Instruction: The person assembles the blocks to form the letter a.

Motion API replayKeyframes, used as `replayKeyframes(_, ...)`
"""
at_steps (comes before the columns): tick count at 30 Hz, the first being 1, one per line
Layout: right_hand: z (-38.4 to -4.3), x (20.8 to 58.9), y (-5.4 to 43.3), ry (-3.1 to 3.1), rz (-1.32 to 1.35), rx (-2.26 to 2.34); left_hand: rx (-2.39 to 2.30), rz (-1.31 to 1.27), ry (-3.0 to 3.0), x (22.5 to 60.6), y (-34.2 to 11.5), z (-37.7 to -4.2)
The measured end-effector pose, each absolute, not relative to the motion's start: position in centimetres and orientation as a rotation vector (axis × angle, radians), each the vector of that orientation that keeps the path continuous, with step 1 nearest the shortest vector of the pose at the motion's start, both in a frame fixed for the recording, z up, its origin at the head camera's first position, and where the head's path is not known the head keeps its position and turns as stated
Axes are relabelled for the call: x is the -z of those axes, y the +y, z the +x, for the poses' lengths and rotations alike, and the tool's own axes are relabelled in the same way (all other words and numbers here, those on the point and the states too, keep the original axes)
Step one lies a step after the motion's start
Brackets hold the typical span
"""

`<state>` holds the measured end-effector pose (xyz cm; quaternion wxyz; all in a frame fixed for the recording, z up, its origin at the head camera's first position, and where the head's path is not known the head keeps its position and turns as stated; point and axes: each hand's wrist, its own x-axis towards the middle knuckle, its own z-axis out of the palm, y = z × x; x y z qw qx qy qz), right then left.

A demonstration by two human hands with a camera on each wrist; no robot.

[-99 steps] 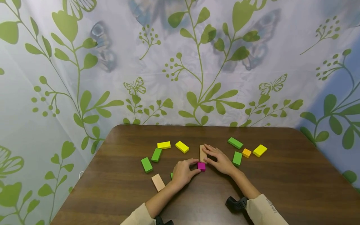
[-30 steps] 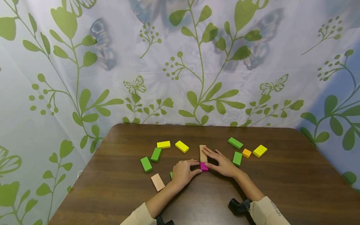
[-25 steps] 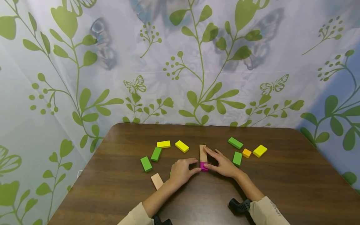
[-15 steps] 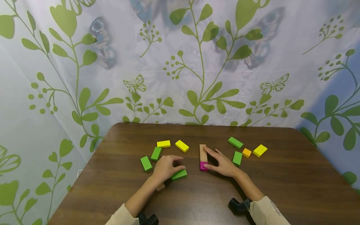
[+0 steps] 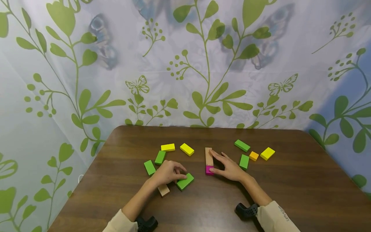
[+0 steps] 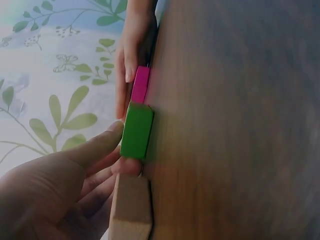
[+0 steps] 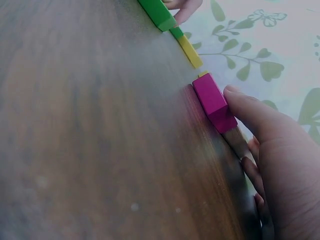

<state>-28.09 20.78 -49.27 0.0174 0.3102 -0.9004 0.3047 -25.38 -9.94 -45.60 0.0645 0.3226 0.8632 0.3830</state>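
My left hand (image 5: 168, 172) pinches a green wooden block (image 5: 185, 181) by its left end, as the left wrist view also shows with the green block (image 6: 137, 132) at thumb and fingertips. A plain wooden block (image 5: 164, 190) lies partly hidden under the left forearm. My right hand (image 5: 230, 167) has its fingers stretched loosely, its thumb on a magenta block (image 5: 207, 170) and a fingertip at a plain upright-lying block (image 5: 208, 156). Those two blocks touch end to end in one line. In the right wrist view the thumb rests against the magenta block (image 7: 212, 100).
Two yellow blocks (image 5: 168, 147) and two green blocks (image 5: 149, 167) lie on the left of the brown table (image 5: 208, 206). To the right lie an orange cube (image 5: 253, 156), a yellow block (image 5: 267, 153) and two green blocks (image 5: 244, 161). A patterned curtain (image 5: 162, 64) hangs behind.
The left hand has let go of the magenta block's side and moved left to the green block, which has turned a little. Earlier the magenta block shifted right, into line with the plain block.
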Motion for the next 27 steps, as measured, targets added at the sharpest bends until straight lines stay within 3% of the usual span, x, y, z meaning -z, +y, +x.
replayKeyframes(11,-28.2,49.5,20.8,-2.806,0.962,-0.944,-1.266,1.024,2.451,46.3,-8.8,-25.1)
replayKeyframes(19,-28.3,49.7,20.9,-2.807,0.958,-0.932,-1.004,1.289,2.500,45.9,-9.6,-25.2)
replayKeyframes(27,-28.1,49.5,20.7,-2.817,0.941,-0.926,-0.858,1.296,2.454,46.1,-10.1,-25.1)
